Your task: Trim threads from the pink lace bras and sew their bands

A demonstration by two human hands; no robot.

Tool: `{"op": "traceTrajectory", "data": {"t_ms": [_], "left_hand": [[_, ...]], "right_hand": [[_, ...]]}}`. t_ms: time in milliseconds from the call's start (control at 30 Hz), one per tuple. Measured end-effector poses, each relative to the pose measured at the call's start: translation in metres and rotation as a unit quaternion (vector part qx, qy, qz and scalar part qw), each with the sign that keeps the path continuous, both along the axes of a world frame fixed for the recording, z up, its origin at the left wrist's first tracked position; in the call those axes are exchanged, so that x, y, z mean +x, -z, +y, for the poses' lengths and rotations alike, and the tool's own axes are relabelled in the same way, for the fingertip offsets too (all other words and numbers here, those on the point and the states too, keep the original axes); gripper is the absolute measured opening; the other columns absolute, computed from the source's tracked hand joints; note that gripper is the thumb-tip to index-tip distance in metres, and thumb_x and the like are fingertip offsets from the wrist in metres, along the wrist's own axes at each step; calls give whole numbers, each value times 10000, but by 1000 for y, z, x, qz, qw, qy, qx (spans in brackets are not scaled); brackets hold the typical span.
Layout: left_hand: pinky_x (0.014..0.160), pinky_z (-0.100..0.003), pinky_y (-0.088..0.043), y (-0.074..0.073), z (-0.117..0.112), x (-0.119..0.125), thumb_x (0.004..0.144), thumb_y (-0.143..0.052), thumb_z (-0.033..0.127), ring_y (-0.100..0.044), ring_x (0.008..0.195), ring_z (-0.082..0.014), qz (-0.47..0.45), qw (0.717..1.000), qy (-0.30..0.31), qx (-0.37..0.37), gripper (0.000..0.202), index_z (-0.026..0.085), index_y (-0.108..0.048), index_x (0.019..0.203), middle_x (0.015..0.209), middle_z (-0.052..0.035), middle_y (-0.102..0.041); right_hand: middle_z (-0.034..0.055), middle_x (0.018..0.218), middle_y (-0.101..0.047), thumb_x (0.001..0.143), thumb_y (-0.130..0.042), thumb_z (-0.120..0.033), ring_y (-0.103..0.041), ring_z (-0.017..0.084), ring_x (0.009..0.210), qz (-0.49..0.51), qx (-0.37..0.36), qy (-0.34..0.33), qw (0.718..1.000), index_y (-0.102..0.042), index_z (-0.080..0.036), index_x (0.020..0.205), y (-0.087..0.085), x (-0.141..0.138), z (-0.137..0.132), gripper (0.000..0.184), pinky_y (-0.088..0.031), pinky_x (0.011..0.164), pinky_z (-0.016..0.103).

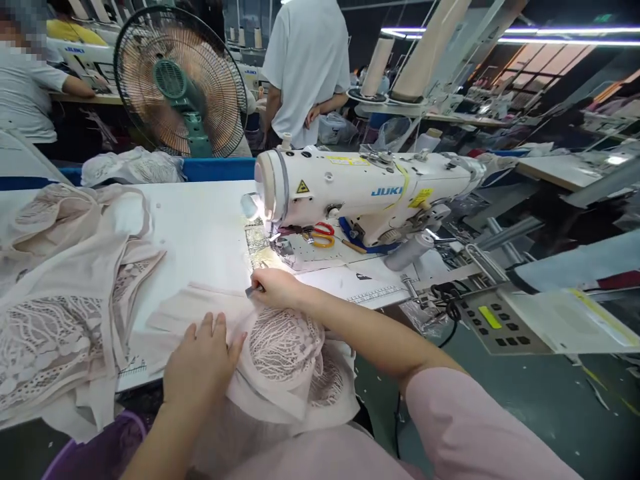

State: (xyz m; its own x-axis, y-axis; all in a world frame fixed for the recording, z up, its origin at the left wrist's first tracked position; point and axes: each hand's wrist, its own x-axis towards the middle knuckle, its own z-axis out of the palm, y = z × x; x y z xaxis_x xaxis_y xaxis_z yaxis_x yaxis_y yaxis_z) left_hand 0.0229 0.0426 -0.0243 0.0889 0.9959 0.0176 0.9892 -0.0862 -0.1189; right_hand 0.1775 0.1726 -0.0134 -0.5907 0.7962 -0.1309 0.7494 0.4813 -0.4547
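Note:
A pale pink lace bra (287,343) lies at the front edge of the white sewing table, its cups hanging over toward my lap. My left hand (203,360) rests flat on its plain fabric band, fingers spread. At the band's upper edge, my right hand (273,288) is closed around a small dark metal piece (254,291); most of it is hidden in the fingers, so its kind is unclear. Just beyond that hand is the lit needle area of a white JUKI sewing machine (330,187), with no fabric under the presser foot that I can make out.
More pale lace bras (60,320) are heaped on the left. Scissors with red and orange handles (323,235) and a grey thread cone (410,250) lie by the machine. A control panel (500,323) juts out at right. Behind stand a fan (180,83) and a person (307,67).

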Motion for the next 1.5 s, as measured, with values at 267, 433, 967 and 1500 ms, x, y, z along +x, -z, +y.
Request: {"op": "traceTrajectory", "data": {"t_ms": [267,433,967,1500], "left_hand": [[701,-399,-533,-10,40,-42,924,-272,265,-657,948,-280,-38,999,3,-21,444,99,-548,1230,1363,-166,-489],[675,-376,-541,1,49,-54,903,-331,260,-670,902,-258,-57,998,24,7,413,117,-583,1198,1339,-150,-519],[973,-459,-422,34,24,-44,826,-524,390,-488,1199,-349,-101,988,4,113,549,36,-533,1245,1318,-224,-516],[907,-452,-459,44,25,-61,835,-501,428,-522,1106,-360,-77,982,30,171,582,-42,-571,1171,1171,-241,-605]], "right_hand": [[89,919,-657,793,-546,-204,-601,212,805,-116,49,-66,990,-558,-178,955,-4,-4,6,164,-356,576,250],[84,759,-642,765,-548,-112,-609,220,730,-137,79,-53,986,-596,-164,872,-6,-12,8,128,-389,595,269],[-12,727,-634,909,-425,-216,-621,96,633,127,-30,33,991,-503,-186,880,33,-105,-1,89,-454,534,183],[61,913,-580,881,-447,-238,-569,167,778,-2,75,-98,992,-587,-226,1185,18,-108,-3,335,-412,647,258]]}}
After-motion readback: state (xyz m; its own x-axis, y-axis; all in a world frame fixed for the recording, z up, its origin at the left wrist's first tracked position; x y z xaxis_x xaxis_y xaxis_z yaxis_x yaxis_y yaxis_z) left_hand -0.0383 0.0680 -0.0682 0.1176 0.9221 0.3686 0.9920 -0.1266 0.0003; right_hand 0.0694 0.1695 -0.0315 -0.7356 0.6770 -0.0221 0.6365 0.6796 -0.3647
